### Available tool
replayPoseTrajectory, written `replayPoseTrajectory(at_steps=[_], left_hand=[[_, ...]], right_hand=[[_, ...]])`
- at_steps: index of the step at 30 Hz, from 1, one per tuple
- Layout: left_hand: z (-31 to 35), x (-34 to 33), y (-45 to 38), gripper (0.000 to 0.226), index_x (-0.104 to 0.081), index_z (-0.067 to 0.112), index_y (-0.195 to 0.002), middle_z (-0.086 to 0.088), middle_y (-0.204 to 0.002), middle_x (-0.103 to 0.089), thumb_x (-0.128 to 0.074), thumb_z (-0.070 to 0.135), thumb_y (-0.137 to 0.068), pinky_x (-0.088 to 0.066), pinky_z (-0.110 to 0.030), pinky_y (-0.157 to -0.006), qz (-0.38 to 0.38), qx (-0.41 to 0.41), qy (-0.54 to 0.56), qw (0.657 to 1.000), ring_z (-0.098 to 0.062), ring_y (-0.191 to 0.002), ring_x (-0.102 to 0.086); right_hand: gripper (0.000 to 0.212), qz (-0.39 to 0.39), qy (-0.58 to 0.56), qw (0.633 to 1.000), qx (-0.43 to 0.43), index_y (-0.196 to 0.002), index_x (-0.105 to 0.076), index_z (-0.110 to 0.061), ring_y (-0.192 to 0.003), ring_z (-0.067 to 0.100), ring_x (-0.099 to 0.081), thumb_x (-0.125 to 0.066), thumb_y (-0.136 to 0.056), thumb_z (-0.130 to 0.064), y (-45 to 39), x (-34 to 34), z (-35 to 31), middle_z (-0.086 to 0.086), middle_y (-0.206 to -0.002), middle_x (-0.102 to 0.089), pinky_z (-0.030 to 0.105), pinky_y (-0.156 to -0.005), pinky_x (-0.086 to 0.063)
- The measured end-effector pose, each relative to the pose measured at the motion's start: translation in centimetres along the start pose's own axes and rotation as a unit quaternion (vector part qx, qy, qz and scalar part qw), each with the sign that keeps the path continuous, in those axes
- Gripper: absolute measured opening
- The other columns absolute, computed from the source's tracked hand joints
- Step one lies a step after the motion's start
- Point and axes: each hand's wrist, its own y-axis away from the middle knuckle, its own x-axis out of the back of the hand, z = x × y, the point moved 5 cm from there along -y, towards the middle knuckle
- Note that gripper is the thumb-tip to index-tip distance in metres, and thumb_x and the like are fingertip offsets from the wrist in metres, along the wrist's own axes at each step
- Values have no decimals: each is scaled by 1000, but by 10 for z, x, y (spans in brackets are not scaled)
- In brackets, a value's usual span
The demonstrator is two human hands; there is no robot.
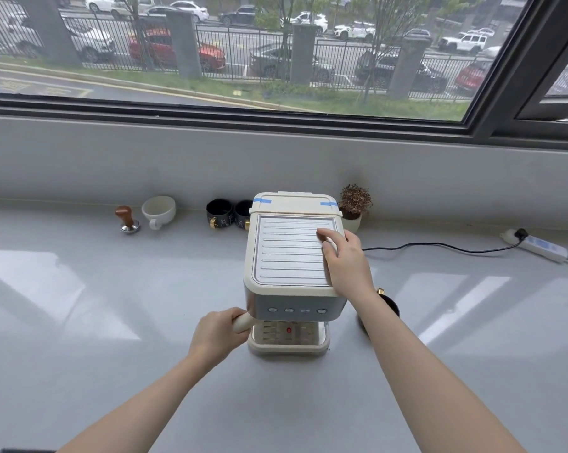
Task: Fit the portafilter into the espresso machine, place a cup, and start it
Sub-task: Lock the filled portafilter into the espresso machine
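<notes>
The portafilter handle (241,323) sticks out to the left from under the front of the espresso machine (292,276), just above the drip tray (287,346); its basket end is hidden beneath the machine's body. The left hand (215,335) is wrapped around that cream handle, fingers clenched on it. The right hand (344,263) lies on the machine's ribbed top plate near its right edge, fingers spread flat and pressing down, grasping nothing. The machine stands on the counter (79,322) about midway along it, its row of buttons (297,310) facing the person. Just right of the machine, mostly hidden behind the right forearm, sits a dark cup (388,305) with a gold handle. Along the counter's far edge stand a tamper (128,219), a white cup (158,210), two more dark cups (230,213) and a small potted plant (354,206). A power strip (542,246) lies toward the far right corner, its cable running toward the machine.
</notes>
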Motion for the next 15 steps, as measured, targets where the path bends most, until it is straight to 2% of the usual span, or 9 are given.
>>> replayPoseTrajectory(at_steps=[3,6,11,13,15], left_hand=[[4,-7,13,15,-69,30,-85,11,-60,-62,-60,26,-73,-39,-23,-52,10,29,21,999,-18,-61,-58],[14,-22,33,19,-66,29,-90,4,-69,-70,-56,24,-75,-45,-31,-57,23,81,52,995,-21,-66,-62],[46,-62,66,25,-50,24,-106,-4,-82,-69,-48,22,-81,-42,-33,-60,-11,135,90,987,-30,-76,-62],[47,-63,64,22,-51,22,-101,-2,-78,-65,-48,24,-79,-45,-33,-59,-47,158,141,976,-28,-68,-61],[43,-61,59,16,-51,14,-92,-2,-67,-54,-52,25,-80,-42,-30,-48,-126,185,274,935,-23,-46,-51]], right_hand=[[32,1,0,1000,0,-122,-56,-32,-117,19,-48,-38,-96,-26,0,0,-1,2,-138,-41,25,-86,-34],[32,3,-6,1000,-1,-122,-56,-33,-117,18,-47,-38,-96,-26,0,-1,-1,2,-137,-41,24,-85,-33],[32,12,-17,1000,-4,-119,-58,-34,-117,19,-47,-38,-96,-25,0,-2,1,1,-138,-42,24,-86,-33],[32,14,-27,1000,-7,-119,-58,-34,-116,18,-48,-38,-96,-25,0,-2,2,0,-138,-42,24,-85,-32],[32,12,-38,999,-11,-119,-59,-32,-118,19,-47,-38,-96,-24,0,-2,2,0,-139,-42,25,-86,-33]])
